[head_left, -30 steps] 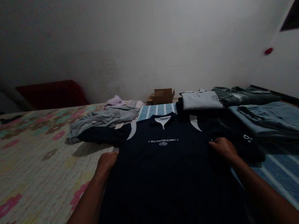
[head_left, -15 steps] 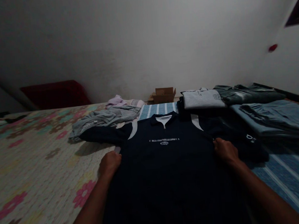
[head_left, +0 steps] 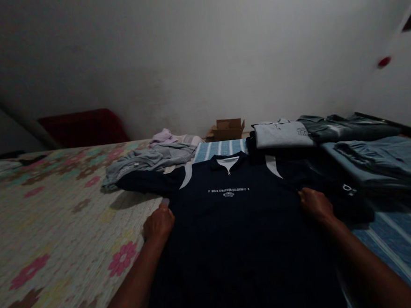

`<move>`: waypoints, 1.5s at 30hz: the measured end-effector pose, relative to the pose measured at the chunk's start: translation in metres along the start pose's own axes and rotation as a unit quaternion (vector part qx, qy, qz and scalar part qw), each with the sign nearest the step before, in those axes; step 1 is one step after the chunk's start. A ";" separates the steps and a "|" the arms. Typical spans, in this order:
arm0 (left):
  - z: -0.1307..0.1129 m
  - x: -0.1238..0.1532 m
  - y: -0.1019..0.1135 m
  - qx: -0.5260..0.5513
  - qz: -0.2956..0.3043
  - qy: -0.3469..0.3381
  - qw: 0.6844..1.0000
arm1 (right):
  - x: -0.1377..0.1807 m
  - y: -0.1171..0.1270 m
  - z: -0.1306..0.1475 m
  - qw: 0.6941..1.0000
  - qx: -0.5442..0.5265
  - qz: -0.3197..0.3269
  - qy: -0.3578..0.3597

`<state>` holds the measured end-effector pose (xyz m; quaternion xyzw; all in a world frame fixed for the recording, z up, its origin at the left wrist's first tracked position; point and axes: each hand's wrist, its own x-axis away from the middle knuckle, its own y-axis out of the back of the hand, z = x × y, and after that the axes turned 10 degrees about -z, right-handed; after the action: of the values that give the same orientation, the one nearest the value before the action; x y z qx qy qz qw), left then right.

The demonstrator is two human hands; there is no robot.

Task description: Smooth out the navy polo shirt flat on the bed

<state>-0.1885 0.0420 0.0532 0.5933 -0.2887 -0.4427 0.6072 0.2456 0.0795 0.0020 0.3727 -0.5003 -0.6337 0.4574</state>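
1. A bed fills the dim room, covered on its left by a pale floral quilt and on its right by a blue striped sheet; a plain white wall rises behind.
2. A navy polo shirt lies flat, face up, across the middle of the bed, collar toward the wall.
3. The left hand grips the shirt's left edge; the right hand is closed on its right edge, the two well apart.
4. Small white lettering crosses the chest, too blurred to read.
5. Folded clothes sit at right, a grey heap at left, a cardboard box beyond.
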 end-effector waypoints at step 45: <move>-0.277 0.092 -0.010 0.224 0.073 -0.463 0.854 | 0.014 0.001 0.000 0.998 -0.054 -0.018 0.010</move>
<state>0.0925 0.0909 -0.0084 0.4168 -0.6706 -0.5440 0.2842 0.2415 0.0666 0.0031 0.3624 -0.4542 -0.6641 0.4705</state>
